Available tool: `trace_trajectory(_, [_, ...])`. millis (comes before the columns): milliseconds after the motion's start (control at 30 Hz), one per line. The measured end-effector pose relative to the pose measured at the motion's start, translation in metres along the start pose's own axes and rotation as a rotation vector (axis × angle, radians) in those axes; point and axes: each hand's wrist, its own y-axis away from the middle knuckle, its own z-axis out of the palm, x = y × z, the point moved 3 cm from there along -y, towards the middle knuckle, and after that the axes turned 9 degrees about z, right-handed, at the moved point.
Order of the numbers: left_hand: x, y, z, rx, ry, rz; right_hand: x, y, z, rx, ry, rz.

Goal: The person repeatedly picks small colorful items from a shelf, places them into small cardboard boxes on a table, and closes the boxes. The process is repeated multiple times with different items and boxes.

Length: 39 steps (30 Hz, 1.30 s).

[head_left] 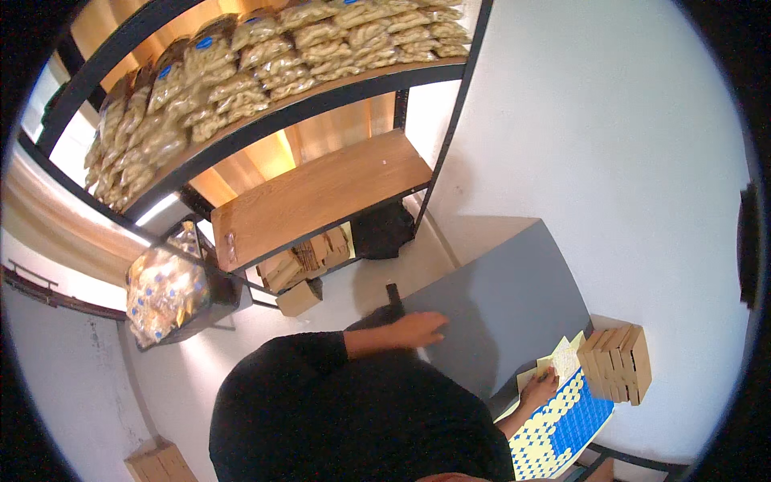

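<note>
My left hand hovers at the near left edge of a grey tabletop, and I see nothing in it. Its fingers point to the right and look slightly bent. On the right, my right hand rests among pale yellow papers, its fingertips on them. Whether it pinches a paper or only touches it is not clear. Beneath that forearm lies a sheet of round blue stickers on yellow backing, with many circles peeled away. A stack of flat cardboard boxes stands beyond the sheet.
A black-framed shelf unit holds many clear bags of pale contents above a wooden shelf. Below are folded cardboard and a black cloth or bag. A bin of bagged goods stands left. Cardboard boxes sit lower left.
</note>
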Motion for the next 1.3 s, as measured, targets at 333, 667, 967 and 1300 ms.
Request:
trace_trajectory(333, [-0.022, 0.036, -0.005, 0.153, -0.048, -0.022, -0.015, 0.003, -0.003, 0.134, -0.077, -0.050])
trace_trajectory(667, [-0.036, 0.153, -0.005, 0.265, -0.014, -0.125, -0.076, 0.073, 0.016, 0.034, -0.222, -0.370])
trace_trajectory(967, [-0.070, 0.314, 0.031, 0.377, -0.003, -0.328, -0.129, 0.210, 0.021, -0.271, -0.303, -0.546])
trace_trajectory(1300, [-0.073, 0.374, 0.018, 0.392, -0.101, -0.388, -0.140, 0.273, 0.012, -0.334, -0.335, -0.503])
